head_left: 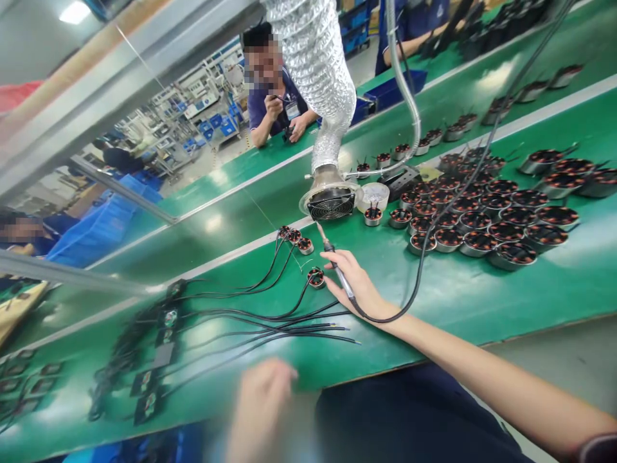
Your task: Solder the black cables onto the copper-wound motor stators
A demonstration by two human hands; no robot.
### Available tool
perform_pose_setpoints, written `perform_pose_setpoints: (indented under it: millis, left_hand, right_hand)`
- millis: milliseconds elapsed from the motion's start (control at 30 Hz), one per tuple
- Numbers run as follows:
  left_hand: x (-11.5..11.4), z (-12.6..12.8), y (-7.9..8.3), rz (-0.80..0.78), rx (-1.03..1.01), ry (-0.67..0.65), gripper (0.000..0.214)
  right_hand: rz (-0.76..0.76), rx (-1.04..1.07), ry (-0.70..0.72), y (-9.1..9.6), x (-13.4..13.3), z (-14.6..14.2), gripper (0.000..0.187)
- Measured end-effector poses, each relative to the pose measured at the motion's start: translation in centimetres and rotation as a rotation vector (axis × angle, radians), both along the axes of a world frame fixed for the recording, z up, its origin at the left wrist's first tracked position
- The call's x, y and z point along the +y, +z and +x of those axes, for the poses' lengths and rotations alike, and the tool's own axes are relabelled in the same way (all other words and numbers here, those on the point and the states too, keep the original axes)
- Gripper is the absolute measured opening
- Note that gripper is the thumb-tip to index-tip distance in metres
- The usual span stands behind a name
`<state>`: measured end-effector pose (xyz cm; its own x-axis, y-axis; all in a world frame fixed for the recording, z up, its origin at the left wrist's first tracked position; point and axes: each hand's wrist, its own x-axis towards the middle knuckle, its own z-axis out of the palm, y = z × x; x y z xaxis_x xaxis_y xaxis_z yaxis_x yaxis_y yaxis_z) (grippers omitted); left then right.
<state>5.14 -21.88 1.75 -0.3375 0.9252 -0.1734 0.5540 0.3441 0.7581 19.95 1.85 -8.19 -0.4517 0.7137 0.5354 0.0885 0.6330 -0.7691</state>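
Green bench: R hand pinches soldering iron; L hand blurred, can't tell grip; cord snag on motors might jerk tip.

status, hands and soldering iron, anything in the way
Right hand gripping soldering iron. Left hand blurred, near table edge. Cord by right hand, possible snag.

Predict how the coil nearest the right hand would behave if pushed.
The coil would probably slide rather than tip, as it sits low and flat. The glossy green bench may offer little grip. The black cable reaching it might drag.
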Motion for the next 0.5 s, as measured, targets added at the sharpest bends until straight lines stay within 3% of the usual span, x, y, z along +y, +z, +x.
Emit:
perform_pose_setpoints:
  millis: [33,133,233,367,500]
  left_hand:
    - [3.2,-1.2,-0.8,0.106,0.096,0.018,0.037]
    - [12.6,-4.1,-3.1,0.309,0.292,-0.102,0.027]
    - [18.9,-4.9,-5.3,0.309,0.446,-0.255,0.026]
    - [21.4,-6.0,-7.9,0.277,0.502,-0.394,0.032]
    - [20.9,-7.1,-8.0,0.561,0.521,-0.231,0.033]
  right_hand:
    - [-0.007,0.002,-0.001,-0.2,0.1,-0.2,0.054]
    - [-0.005,0.011,0.01,-0.5,-0.2,-0.4,0.058]
    - [0.012,0.006,0.036,-0.8,-0.5,-0.3,0.064]
    - [-0.009,-0.104,0.077,-1.6,0.6,-0.2,0.077]
    - [-0.044,-0.138,0.123,-2.0,1.2,-0.2,0.079]
